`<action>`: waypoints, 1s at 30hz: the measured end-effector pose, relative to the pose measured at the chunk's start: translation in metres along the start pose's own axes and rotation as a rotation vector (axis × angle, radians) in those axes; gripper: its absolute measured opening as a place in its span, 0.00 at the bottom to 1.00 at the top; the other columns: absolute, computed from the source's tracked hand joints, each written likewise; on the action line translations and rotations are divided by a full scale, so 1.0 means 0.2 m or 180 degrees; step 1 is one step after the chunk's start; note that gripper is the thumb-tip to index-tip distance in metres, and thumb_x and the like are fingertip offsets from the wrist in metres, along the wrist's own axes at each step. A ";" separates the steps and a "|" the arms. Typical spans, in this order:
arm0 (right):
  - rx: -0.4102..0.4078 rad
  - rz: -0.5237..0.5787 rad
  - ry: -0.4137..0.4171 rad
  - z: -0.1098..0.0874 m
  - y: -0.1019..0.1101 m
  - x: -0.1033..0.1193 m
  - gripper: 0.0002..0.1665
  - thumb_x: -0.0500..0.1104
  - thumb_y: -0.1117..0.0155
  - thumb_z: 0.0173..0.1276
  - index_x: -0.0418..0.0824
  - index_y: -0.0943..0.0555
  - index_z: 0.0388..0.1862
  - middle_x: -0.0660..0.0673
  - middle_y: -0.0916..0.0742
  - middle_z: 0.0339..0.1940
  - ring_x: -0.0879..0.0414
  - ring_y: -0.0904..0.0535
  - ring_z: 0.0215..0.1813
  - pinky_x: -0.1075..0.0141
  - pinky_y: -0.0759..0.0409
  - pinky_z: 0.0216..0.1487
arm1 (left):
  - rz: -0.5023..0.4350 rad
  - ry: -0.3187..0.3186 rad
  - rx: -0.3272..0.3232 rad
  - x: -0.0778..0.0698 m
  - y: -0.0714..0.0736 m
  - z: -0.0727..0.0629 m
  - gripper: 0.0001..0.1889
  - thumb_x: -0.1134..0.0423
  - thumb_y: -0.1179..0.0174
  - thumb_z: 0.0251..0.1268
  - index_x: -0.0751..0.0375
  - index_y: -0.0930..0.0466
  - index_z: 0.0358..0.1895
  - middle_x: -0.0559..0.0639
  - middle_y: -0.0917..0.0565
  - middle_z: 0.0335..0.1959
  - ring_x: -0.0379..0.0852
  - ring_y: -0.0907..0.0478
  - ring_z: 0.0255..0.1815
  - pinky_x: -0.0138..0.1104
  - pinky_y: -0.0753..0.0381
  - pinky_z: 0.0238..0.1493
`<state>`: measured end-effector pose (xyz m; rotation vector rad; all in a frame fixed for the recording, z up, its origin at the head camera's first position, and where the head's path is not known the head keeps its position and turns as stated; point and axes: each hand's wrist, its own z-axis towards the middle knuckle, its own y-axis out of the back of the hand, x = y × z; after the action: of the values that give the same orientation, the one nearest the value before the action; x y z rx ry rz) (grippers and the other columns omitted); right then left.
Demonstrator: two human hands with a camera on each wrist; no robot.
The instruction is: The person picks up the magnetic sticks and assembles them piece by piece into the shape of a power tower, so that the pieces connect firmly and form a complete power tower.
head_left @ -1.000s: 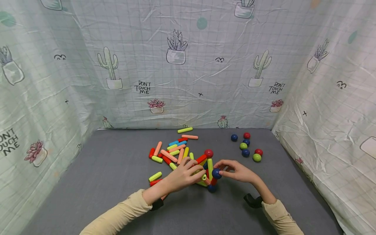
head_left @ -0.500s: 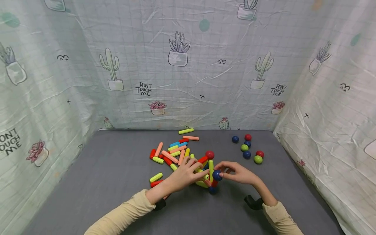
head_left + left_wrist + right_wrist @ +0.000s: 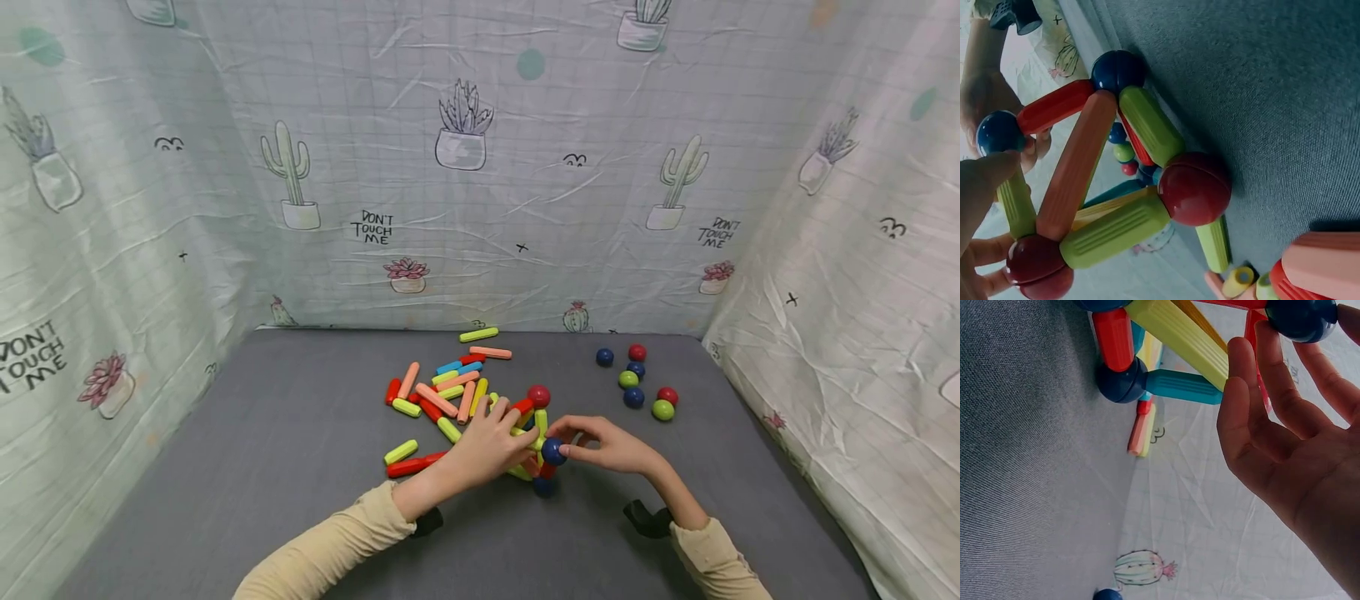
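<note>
A frame of ribbed rods and balls stands on the grey table, with blue balls (image 3: 1118, 70) and red balls (image 3: 1194, 189) at its corners. My right hand (image 3: 611, 443) pinches the upper blue ball (image 3: 554, 452) between thumb and fingertips. My left hand (image 3: 491, 450) grips a yellow-green rod (image 3: 1017, 206) whose one end meets that blue ball; its other end is at a red ball (image 3: 1040, 267) near my left fingers. From the same blue ball a red rod (image 3: 1057, 106) runs to a lower blue ball. A salmon rod (image 3: 1079, 165) slants across. The left hand hides part of the frame from above.
Loose rods in salmon (image 3: 435, 400), red (image 3: 408, 467), yellow-green (image 3: 401, 452) and blue (image 3: 450, 367) lie left of and behind the frame. Several loose balls, among them a green ball (image 3: 663, 410), sit at the back right. A printed curtain (image 3: 480, 208) encloses the table.
My left hand has shifted right and turned the yellow-green rod, so its end now meets the blue ball. The right hand keeps its hold with hardly any motion.
</note>
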<state>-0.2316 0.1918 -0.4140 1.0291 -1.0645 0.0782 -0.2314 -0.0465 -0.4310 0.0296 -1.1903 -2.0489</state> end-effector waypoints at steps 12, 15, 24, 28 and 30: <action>0.0016 0.0071 0.0025 0.00 -0.01 -0.02 0.15 0.43 0.49 0.67 0.43 0.26 0.51 0.44 0.19 0.44 0.65 0.24 0.42 0.65 0.22 0.43 | -0.0333 0.0061 -0.0146 0.04 0.02 -0.04 0.15 0.51 0.39 0.54 0.47 0.22 0.45 0.46 0.24 0.36 0.44 0.34 0.38 0.39 0.33 0.40; 0.0035 0.0087 -0.0006 0.00 -0.01 -0.02 0.15 0.44 0.49 0.67 0.43 0.27 0.51 0.45 0.19 0.44 0.65 0.24 0.43 0.65 0.23 0.43 | -0.0449 0.0113 -0.0170 0.08 0.02 -0.06 0.15 0.53 0.39 0.54 0.48 0.22 0.45 0.48 0.24 0.38 0.45 0.33 0.38 0.40 0.31 0.42; 0.0103 0.0221 0.0003 0.00 -0.02 -0.03 0.17 0.42 0.46 0.66 0.42 0.28 0.53 0.43 0.19 0.45 0.65 0.24 0.43 0.64 0.22 0.42 | -0.0513 0.0310 -0.0141 0.16 0.00 -0.11 0.23 0.49 0.35 0.46 0.51 0.23 0.47 0.49 0.24 0.37 0.49 0.29 0.41 0.36 0.30 0.35; 0.0118 0.0217 0.0017 0.01 -0.04 -0.03 0.17 0.42 0.46 0.65 0.43 0.28 0.53 0.43 0.19 0.45 0.64 0.24 0.44 0.64 0.22 0.42 | -0.0821 0.0260 0.0046 0.22 0.00 -0.10 0.25 0.48 0.35 0.45 0.53 0.24 0.48 0.48 0.22 0.38 0.46 0.29 0.41 0.37 0.29 0.39; 0.0122 0.0209 0.0010 0.01 -0.04 -0.03 0.17 0.43 0.46 0.65 0.43 0.28 0.54 0.43 0.19 0.45 0.64 0.24 0.44 0.65 0.22 0.42 | -0.1003 0.0210 0.0126 0.27 0.01 -0.10 0.25 0.48 0.35 0.44 0.54 0.24 0.48 0.48 0.22 0.39 0.46 0.28 0.45 0.38 0.27 0.43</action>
<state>-0.2317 0.1882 -0.4234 1.0283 -1.0974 0.1539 -0.2611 -0.0944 -0.4237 0.3198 -1.2480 -2.2742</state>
